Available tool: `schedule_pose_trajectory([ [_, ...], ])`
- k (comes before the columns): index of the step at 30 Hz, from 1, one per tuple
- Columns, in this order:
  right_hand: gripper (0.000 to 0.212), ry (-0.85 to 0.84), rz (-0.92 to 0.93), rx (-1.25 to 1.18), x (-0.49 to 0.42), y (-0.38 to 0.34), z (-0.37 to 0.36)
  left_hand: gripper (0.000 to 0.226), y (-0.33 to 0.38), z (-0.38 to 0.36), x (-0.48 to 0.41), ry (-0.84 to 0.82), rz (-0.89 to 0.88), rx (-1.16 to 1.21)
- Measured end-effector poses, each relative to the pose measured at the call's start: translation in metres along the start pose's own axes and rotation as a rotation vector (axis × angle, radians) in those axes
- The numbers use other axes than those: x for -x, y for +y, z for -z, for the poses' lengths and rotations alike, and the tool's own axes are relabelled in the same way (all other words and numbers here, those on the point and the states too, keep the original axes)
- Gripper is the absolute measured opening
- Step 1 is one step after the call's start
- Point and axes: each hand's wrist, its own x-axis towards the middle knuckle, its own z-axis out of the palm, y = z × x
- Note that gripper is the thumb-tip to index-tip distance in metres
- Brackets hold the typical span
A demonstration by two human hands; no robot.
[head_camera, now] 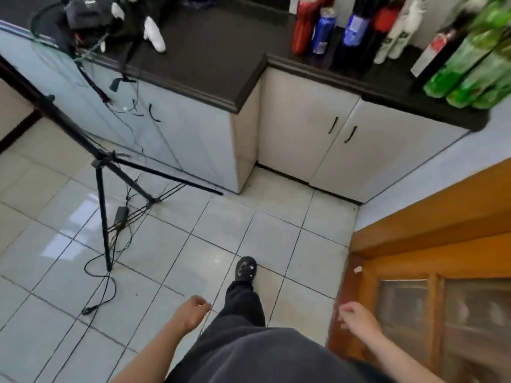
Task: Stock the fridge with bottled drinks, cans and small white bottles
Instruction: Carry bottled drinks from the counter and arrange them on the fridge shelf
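**Dark shirt and two empty hands below, drinks up on the counter**

Closest to the lens is the person's dark grey shirt (262,355), filling the bottom middle; from under it a black trouser leg (243,302) reaches forward to a black shoe (245,269) planted on the pale tiled floor (193,230). Left hand (193,310) hangs beside the leg with fingers loosely curled and nothing in them; right hand (356,316) hangs on the other side, blurred, fingers relaxed and likewise empty.

The drinks all stand on the black countertop (215,59) at the upper right, well apart from both hands; at the far right edge are the green bottles (470,70), packed together; just beside them a dark bottle with a red and white label (439,51); then the white bottles (398,37), a dark bottle with a blue label (356,31), a blue can (323,31) and a red bottle (304,26) (all smeared by blur, so no lettering can be read). Below them are white cupboard doors (304,128) with black handles.

On the left stretch of the countertop lie a white object (154,34) and a heap of black gear (83,12) with wires trailing over the edge. A black tripod (102,189) stands on the floor in front of that stretch; cables (107,288) loop round its foot, and a small black power adapter (121,212) lies between its legs. At the lower right is an orange wooden cabinet (442,299) with glazed doors.
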Motion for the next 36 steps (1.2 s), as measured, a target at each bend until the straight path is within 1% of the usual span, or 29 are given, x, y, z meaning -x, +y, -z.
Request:
schedule_pose_trajectory([
  [3,0.012,0.044,-0.050,-0.107,-0.019,-0.036,0.025,0.033,0.065,0.040,-0.036,-0.030,-0.065,-0.186],
  [6,0.015,0.098,-0.045,-0.234,-0.035,-0.068,0.041,0.034,0.132,0.077,-0.074,-0.040,-0.157,-0.292],
  [9,0.017,0.075,-0.067,-0.248,-0.043,-0.082,0.056,0.034,0.192,0.103,-0.098,-0.022,-0.193,-0.395],
  [12,0.013,0.082,-0.124,-0.305,-0.060,-0.085,0.071,0.033,0.241,0.112,-0.119,-0.014,-0.219,-0.435],
  [15,0.015,0.134,-0.186,-0.404,-0.083,-0.089,0.091,0.034,0.283,0.111,-0.135,-0.054,-0.222,-0.531],
  [18,0.018,0.133,-0.172,-0.387,-0.119,-0.096,0.134,0.036,0.321,0.100,-0.150,-0.086,-0.214,-0.580],
  [21,0.021,0.139,-0.120,-0.379,-0.162,-0.116,0.195,0.030,0.366,0.087,-0.160,-0.083,-0.195,-0.522],
  [23,0.021,0.156,-0.072,-0.386,-0.188,-0.136,0.239,0.015,0.408,0.085,-0.166,-0.057,-0.229,-0.460],
  [25,0.021,0.155,0.002,-0.402,-0.207,-0.160,0.279,0.020,0.456,0.086,-0.167,0.008,-0.318,-0.351],
  [27,0.018,0.185,0.091,-0.408,-0.224,-0.189,0.315,0.012,0.511,0.089,-0.164,0.102,-0.401,-0.103],
  [28,0.015,0.206,0.130,-0.422,-0.233,-0.206,0.333,0.012,0.540,0.092,-0.161,0.162,-0.449,0.002],
  [30,0.011,0.220,0.207,-0.475,-0.243,-0.244,0.364,0.011,0.594,0.100,-0.154,0.274,-0.543,0.154],
  [32,0.011,0.243,0.298,-0.518,-0.248,-0.281,0.386,0.010,0.638,0.110,-0.142,0.337,-0.631,0.328],
  [34,0.014,0.275,0.419,-0.523,-0.249,-0.317,0.404,0.012,0.673,0.122,-0.131,0.452,-0.749,0.449],
  [36,0.019,0.307,0.540,-0.521,-0.248,-0.353,0.417,0.018,0.700,0.135,-0.121,0.577,-0.908,0.523],
])
